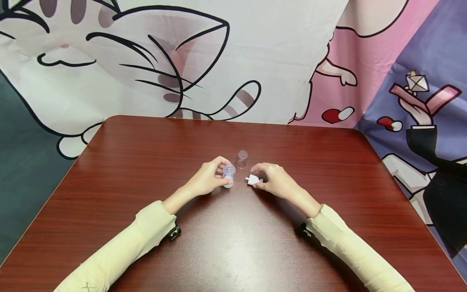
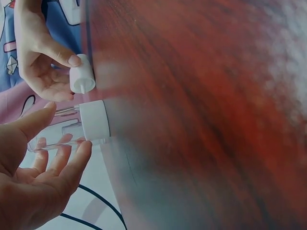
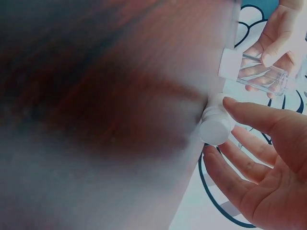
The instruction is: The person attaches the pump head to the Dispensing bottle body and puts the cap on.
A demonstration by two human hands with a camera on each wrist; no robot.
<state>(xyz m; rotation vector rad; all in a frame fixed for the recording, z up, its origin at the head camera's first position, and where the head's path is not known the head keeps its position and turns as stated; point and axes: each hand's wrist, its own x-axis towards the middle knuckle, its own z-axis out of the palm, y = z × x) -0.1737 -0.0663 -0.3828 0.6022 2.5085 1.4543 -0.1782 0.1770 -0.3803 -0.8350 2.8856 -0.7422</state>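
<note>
The white piece (image 1: 253, 180), on or just above the surface (image 1: 146, 140), lay to the right of the bottle (image 1: 228, 169), its long axis running roughly parallel to the surface's far edge and its stem (image 1: 247, 179) pointing left at the bottle. The right hand (image 1: 276, 181) was the nearer one, thumb and fingers curled loosely round the piece, while the left hand (image 1: 205, 179) grasped the upright bottle, white end down. Beyond them, between the hands toward the far edge, stood a clear cup (image 1: 241, 159) with nothing visible inside; whether the bottle held liquid could not be told.
</note>
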